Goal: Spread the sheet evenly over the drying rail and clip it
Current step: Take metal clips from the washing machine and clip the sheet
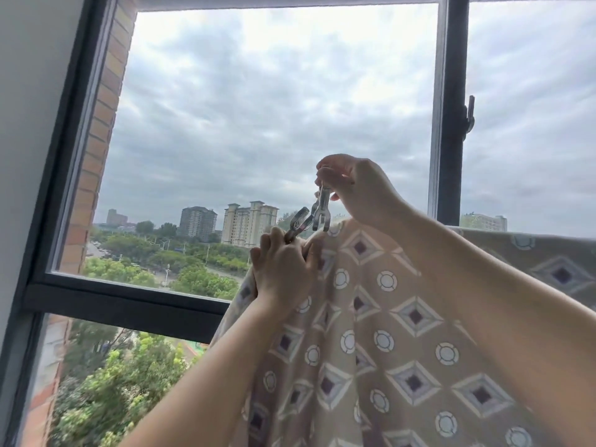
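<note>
Head view: unlettered sheet [387,317]; metal clips [314,212]

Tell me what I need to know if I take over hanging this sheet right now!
Left hand: grip bunches the sheet at its left top corner and holds a metal clip.
Right hand: grip pinches a second clip just above the sheet's top edge.
Done: sheet hangs over the rail, which it hides.
Left: seat the clips, smooth the bunched corner.
</note>
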